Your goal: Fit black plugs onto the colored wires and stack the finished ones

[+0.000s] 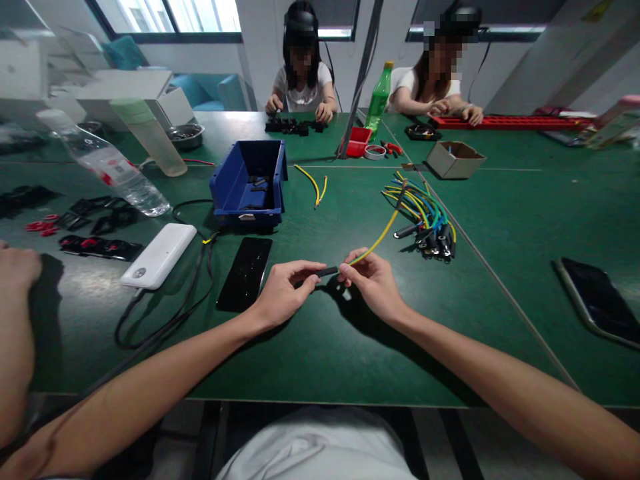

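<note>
My left hand (286, 288) pinches a short black sleeve (327, 271) between thumb and fingertips. Just to its right, my right hand (373, 280) has its fingertips closed on a yellow-green wire (383, 237), close to the sleeve's end. Whether the wire's tip is inside the sleeve is hidden by the fingers. The wire curves up and away toward a bundle of yellow, green and blue wires (425, 210), several of which end in black sleeves and metal lugs. Beyond my left hand stands a blue bin (249, 200) with small black pieces in it. Two loose yellow wires (314, 183) lie beside the bin.
A black phone (245, 275) lies by my left wrist, near a white power bank (160, 256) with a cable. A water bottle (123, 173) leans at left. Far right is another phone (597, 300). Two people work across the table; another person's arm (15, 340) is at left.
</note>
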Demonstrator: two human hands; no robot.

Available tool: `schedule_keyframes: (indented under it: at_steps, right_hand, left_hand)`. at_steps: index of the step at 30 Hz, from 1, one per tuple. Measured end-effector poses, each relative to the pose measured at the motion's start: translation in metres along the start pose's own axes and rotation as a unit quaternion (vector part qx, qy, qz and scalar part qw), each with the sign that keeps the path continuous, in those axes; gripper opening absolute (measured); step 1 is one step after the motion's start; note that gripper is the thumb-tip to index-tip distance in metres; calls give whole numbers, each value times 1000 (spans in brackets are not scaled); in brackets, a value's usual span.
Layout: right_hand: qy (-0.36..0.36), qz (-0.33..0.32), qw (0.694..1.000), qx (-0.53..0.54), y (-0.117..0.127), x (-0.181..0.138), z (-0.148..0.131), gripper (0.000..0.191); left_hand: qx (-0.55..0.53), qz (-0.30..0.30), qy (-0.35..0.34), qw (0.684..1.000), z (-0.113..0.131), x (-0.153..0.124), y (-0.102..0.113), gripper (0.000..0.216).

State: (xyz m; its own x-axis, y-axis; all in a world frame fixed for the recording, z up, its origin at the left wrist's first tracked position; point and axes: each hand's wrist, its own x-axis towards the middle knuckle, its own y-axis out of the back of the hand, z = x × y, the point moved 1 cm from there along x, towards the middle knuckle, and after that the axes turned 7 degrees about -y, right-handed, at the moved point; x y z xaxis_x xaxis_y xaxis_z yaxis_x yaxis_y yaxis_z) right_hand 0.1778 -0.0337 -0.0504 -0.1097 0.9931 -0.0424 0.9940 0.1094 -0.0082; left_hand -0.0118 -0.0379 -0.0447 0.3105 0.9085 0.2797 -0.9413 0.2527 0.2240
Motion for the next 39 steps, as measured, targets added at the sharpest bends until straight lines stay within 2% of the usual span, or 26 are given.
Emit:
schedule_keyframes:
  at_steps: [11,28,39]
  right_hand:
    - [-17,9,1000,9,2,3,3,25]
    - [-32,1,999,3,2,3,0,26]
    - [-24,-26,999,-4,3,2,0,21]
  left_hand:
    - [-65,-13,45,997,-1,2,1,27]
    - [-51,-18,42,998,-1,3,1,25]
    - [-67,-17,50,996,-3,2,0,26]
